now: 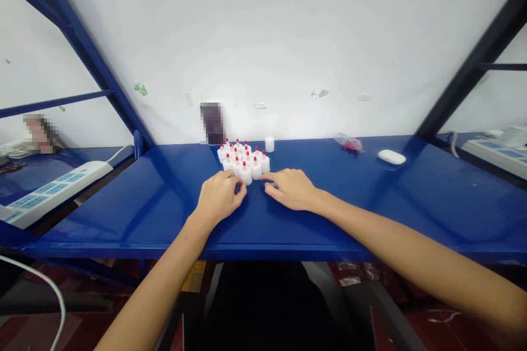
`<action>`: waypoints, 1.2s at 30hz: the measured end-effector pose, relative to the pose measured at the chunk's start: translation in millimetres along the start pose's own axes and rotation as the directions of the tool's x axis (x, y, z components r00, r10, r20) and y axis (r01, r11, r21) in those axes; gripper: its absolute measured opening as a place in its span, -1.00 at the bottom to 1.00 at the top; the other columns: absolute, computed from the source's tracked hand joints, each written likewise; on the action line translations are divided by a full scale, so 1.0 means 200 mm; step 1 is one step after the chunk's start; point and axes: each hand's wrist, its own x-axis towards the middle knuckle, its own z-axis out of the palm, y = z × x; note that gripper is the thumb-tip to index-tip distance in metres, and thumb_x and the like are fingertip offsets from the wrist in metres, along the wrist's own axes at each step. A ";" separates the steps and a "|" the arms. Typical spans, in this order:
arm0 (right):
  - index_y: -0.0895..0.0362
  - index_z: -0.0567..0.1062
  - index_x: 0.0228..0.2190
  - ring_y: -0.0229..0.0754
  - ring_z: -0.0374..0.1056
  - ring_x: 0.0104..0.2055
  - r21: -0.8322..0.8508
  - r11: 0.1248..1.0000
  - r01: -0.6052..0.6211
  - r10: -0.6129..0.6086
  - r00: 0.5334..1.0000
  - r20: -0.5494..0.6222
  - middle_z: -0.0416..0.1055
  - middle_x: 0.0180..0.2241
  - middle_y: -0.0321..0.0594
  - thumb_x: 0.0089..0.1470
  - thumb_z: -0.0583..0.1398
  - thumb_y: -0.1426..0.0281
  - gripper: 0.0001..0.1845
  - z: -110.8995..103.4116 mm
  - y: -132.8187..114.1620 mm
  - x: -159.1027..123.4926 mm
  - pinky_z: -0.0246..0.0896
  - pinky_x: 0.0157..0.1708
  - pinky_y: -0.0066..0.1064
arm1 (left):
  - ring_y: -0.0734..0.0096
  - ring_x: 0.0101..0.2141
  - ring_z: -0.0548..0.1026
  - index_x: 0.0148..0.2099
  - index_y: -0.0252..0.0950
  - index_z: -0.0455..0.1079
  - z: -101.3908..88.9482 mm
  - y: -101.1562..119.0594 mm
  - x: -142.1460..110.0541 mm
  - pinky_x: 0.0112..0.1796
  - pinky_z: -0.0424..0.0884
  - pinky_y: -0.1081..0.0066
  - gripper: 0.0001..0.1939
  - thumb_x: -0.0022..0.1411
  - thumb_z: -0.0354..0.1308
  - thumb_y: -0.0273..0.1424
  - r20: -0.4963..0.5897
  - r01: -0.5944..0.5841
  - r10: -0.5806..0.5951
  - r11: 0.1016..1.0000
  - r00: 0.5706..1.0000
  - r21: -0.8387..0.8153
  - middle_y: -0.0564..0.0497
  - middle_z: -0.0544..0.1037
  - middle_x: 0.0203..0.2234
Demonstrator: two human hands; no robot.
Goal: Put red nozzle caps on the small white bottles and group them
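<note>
Several small white squeeze bottles with red pointed caps (246,175) stand upright in a tight cluster on the blue table (329,230). My left hand (218,194) is at the cluster's front left, fingertips against the nearest bottles, thumb apart from the forefinger. From the right, my right hand (292,187) reaches in with its forefinger stretched to the front right bottles. Its thumb is held apart below. Neither hand is wrapped around a bottle. Some left fingertips are hidden by the hand. Behind the cluster stands one white bottle without a red cap (269,143).
A blurred dark phone-like slab (213,123) leans against the wall. To the right lie a clear plastic bag with something red (351,144) and a white computer mouse (392,157). A white power strip (57,189) is at the left. Blue frame posts (94,66) flank the table.
</note>
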 end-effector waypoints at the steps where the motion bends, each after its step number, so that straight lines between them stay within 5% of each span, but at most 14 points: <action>1: 0.01 0.56 -0.04 0.00 0.49 -0.21 0.016 1.000 0.005 -0.005 1.000 -0.002 0.60 -0.21 -0.14 0.25 0.02 0.25 -0.60 0.00 0.00 0.00 0.11 -0.30 -0.34 | 0.22 -0.34 0.47 -0.29 -0.27 0.56 0.00 0.00 0.00 -0.40 0.22 0.34 -0.69 0.32 0.04 -0.26 -0.005 -0.012 0.012 1.000 1.000 0.022 -0.09 0.52 -0.40; 9: 0.10 0.57 -0.34 -0.15 0.40 -0.29 0.202 0.974 0.105 -0.101 0.994 -0.028 0.55 -0.33 -0.21 0.25 0.03 0.29 -0.67 0.00 0.02 -0.02 0.04 -0.32 -0.40 | 0.16 -0.26 0.39 -0.21 -0.27 0.58 0.00 0.01 -0.06 -0.29 0.28 0.25 -0.76 0.33 0.11 -0.29 -0.003 -0.066 0.066 0.998 0.998 -0.012 -0.12 0.49 -0.32; 13: 0.14 0.49 -0.50 -0.22 0.34 -0.34 0.396 0.908 0.134 -0.110 0.990 -0.082 0.45 -0.41 -0.24 0.27 -0.02 0.29 -0.58 0.01 0.02 -0.01 0.07 -0.28 -0.40 | 0.22 -0.27 0.40 -0.22 -0.27 0.56 -0.01 0.04 -0.07 -0.25 0.32 0.27 -0.85 0.29 0.16 -0.37 -0.065 -0.091 0.078 0.970 0.995 -0.227 -0.07 0.53 -0.34; 15: 0.16 0.43 -0.57 -0.25 0.30 -0.39 0.559 0.819 0.133 -0.089 0.991 -0.105 0.39 -0.46 -0.26 0.24 -0.03 0.31 -0.57 0.01 0.02 -0.01 0.09 -0.30 -0.41 | 0.31 -0.30 0.43 -0.23 -0.26 0.54 -0.02 0.09 -0.07 -0.24 0.35 0.33 -0.89 0.27 0.19 -0.37 -0.138 -0.070 0.006 0.882 0.990 -0.467 -0.02 0.56 -0.35; 18: 0.15 0.34 -0.66 -0.28 0.23 -0.54 0.806 0.587 0.076 -0.066 0.997 -0.046 0.30 -0.60 -0.28 0.19 -0.04 0.29 -0.55 0.03 0.01 0.00 0.10 -0.43 -0.41 | 0.42 -0.39 0.46 -0.25 -0.28 0.52 -0.03 0.19 -0.08 -0.32 0.38 0.40 -0.88 0.23 0.26 -0.33 -0.175 -0.001 -0.218 0.622 0.960 -0.783 0.01 0.58 -0.40; 22: 0.14 0.32 -0.64 -0.30 0.15 -0.65 0.954 0.297 0.037 -0.104 0.995 -0.006 0.23 -0.71 -0.31 0.22 -0.06 0.20 -0.51 0.06 -0.02 -0.02 0.06 -0.55 -0.41 | 0.41 -0.33 0.51 -0.04 -0.30 0.50 -0.04 0.29 -0.09 -0.25 0.43 0.40 -0.75 0.23 0.26 -0.35 -0.182 -0.036 -0.342 0.392 0.922 -0.919 -0.01 0.59 -0.33; 26: 0.14 0.34 -0.45 -0.31 0.12 -0.68 0.986 0.159 0.050 -0.142 0.989 -0.027 0.25 -0.70 -0.37 0.24 -0.05 0.13 -0.60 0.07 -0.08 -0.04 0.04 -0.60 -0.43 | 0.39 -0.25 0.52 -0.08 -0.26 0.54 -0.04 0.31 -0.10 -0.18 0.42 0.38 -0.82 0.30 0.19 -0.38 -0.232 -0.085 -0.273 0.459 0.934 -0.884 -0.03 0.59 -0.25; 36: 0.16 0.35 -0.32 -0.36 0.13 -0.64 0.989 0.133 0.071 -0.170 0.984 -0.048 0.21 -0.63 -0.43 0.14 0.12 0.28 -0.82 0.06 -0.08 -0.07 0.01 -0.63 -0.51 | 0.31 -0.12 0.48 -0.20 -0.20 0.54 -0.05 0.31 -0.11 -0.03 0.37 0.27 -0.92 0.24 0.25 -0.41 -0.266 -0.110 -0.213 0.549 0.940 -0.829 -0.03 0.50 -0.17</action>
